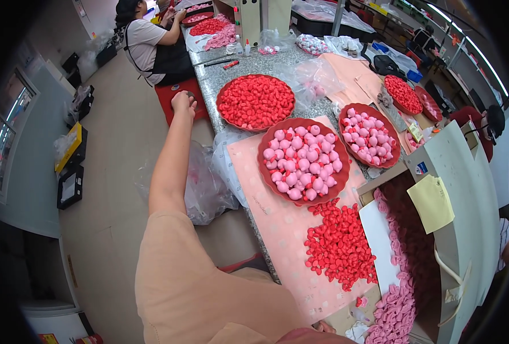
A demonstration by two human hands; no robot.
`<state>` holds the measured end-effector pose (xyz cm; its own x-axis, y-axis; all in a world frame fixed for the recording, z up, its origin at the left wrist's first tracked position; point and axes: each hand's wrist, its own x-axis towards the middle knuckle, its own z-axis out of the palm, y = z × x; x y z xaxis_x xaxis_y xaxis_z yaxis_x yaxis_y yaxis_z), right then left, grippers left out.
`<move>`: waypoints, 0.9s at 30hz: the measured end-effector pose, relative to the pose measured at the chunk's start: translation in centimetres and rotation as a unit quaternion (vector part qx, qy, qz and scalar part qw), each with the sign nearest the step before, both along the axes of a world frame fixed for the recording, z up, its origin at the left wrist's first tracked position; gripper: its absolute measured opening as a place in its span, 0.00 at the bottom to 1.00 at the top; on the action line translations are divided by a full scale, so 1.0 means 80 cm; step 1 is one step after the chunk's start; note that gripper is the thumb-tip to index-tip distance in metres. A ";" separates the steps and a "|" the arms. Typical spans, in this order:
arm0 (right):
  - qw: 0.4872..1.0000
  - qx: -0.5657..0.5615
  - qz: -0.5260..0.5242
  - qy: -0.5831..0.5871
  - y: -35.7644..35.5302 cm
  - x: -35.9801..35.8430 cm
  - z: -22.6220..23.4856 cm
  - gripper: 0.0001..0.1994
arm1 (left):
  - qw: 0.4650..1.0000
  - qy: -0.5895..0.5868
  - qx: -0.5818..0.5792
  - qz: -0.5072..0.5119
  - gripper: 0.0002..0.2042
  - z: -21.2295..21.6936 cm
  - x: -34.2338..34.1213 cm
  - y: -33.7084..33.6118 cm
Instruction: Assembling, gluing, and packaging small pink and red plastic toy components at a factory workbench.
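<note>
My left arm reaches far out past the left edge of the table. At its end my left hand (184, 104) is closed, above the floor beside a red stool; a small dark patch shows at its fingers, too small to name. At the lower edge, a bit of skin, seemingly my right hand (324, 327), shows near the table's near edge; its fingers are mostly hidden. On the table, a red scalloped tray (264, 178) holds pink round pieces with small red parts. A pile of small red pieces (340, 243) lies before it on a pink sheet (277, 252).
Another tray (220, 109) is full of red pieces; a further tray (397, 150) holds pink ones. Pink pieces (393, 315) lie by a pale machine housing (466, 189) at right. A clear plastic bag (205, 189) hangs by the table edge. A co-worker (154, 46) sits at the far left.
</note>
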<state>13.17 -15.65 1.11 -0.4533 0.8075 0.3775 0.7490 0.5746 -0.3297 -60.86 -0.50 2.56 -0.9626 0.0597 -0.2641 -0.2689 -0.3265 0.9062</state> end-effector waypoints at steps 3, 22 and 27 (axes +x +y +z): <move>0.926 -0.212 -0.053 -0.306 0.005 -0.005 0.017 0.08 | 1.000 -0.009 0.022 -0.013 0.10 0.005 -0.008 0.021; 0.935 -0.352 0.017 0.048 0.012 0.145 -0.168 0.13 | 0.997 -0.020 0.065 -0.018 0.08 0.020 -0.039 0.026; 0.996 0.050 0.056 0.041 0.011 0.046 -0.088 0.16 | 0.996 -0.022 0.081 -0.023 0.08 0.034 -0.041 0.027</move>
